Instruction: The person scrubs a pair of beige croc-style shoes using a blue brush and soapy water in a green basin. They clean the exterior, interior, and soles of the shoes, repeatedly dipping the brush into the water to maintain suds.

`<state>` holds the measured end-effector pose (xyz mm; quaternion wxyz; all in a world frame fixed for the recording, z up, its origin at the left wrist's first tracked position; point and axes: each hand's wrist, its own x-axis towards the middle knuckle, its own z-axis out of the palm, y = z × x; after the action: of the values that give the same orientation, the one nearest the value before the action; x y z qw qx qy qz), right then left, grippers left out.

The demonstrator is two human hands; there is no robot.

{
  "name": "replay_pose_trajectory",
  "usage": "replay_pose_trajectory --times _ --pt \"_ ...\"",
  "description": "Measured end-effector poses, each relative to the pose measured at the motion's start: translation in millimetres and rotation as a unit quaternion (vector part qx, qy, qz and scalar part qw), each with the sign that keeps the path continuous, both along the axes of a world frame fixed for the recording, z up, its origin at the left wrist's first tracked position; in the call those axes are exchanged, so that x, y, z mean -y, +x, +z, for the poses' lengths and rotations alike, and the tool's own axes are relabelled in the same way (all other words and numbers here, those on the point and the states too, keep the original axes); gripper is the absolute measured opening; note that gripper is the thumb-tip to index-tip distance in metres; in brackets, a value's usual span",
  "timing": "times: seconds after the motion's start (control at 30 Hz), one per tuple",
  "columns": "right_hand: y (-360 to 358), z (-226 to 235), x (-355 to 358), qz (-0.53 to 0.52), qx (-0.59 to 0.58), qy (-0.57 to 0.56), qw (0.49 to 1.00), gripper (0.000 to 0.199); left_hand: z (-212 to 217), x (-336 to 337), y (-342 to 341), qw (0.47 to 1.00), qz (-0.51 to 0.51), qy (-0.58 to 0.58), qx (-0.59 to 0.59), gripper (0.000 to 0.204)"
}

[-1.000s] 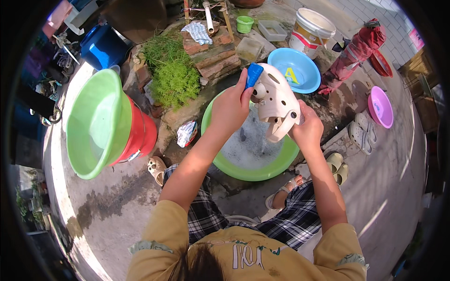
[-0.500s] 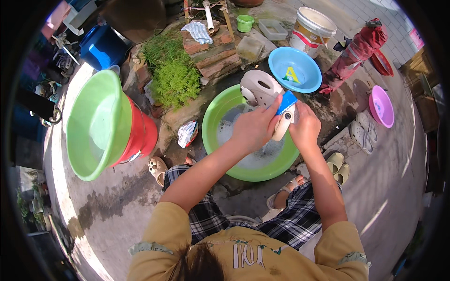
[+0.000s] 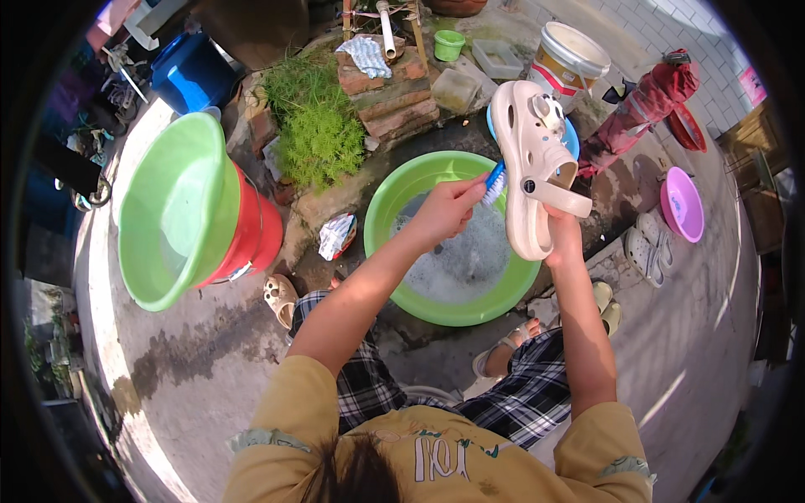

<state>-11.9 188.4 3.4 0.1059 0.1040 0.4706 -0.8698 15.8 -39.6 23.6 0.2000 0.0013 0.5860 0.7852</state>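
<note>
A pale pink-beige clog (image 3: 530,159) with a heel strap and charms is held up over the right side of a green basin (image 3: 394,293). My right hand (image 3: 563,235) grips it at the heel end; part of that hand is hidden behind the strap. In my left hand (image 3: 446,210) is a blue scrubbing brush (image 3: 496,180) with white bristles, its fingers closed round it. The brush is at the sole's left edge. Foamy grey water (image 3: 457,272) lies in the basin below.
A light green basin (image 3: 172,214) tilts on a red bucket (image 3: 256,226) at left. A blue basin (image 3: 573,138) is mostly behind the clog. To the right are grey-white clogs (image 3: 644,256), a pink basin (image 3: 682,205) and a folded red umbrella (image 3: 641,113). Bricks (image 3: 394,96) stand ahead.
The clog has been raised and turned so its toe points up and its side shows. My left hand with the brush has shifted from the clog's strap area to the sole's edge.
</note>
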Motion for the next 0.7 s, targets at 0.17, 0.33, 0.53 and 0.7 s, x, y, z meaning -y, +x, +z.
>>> replay_pose_trajectory --times 0.17,0.33,0.53,0.7 --pt "-7.4 -12.8 -11.7 0.190 0.061 -0.249 0.948 0.035 5.8 -13.8 2.6 0.988 0.143 -0.004 -0.065 0.045" --pt "8.1 -13.0 -12.5 0.231 0.141 -0.183 0.945 0.038 19.7 3.6 -1.7 0.825 0.179 -0.288 -0.452 0.051" --pt "30.1 1.3 -1.2 0.317 0.164 -0.104 0.928 0.044 3.7 52.2 -46.9 0.980 0.175 -0.056 -0.080 0.029" --pt "19.9 9.8 -11.0 0.381 0.154 -0.349 0.842 0.061 -0.4 24.8 -27.6 0.989 0.064 0.117 0.064 0.036"
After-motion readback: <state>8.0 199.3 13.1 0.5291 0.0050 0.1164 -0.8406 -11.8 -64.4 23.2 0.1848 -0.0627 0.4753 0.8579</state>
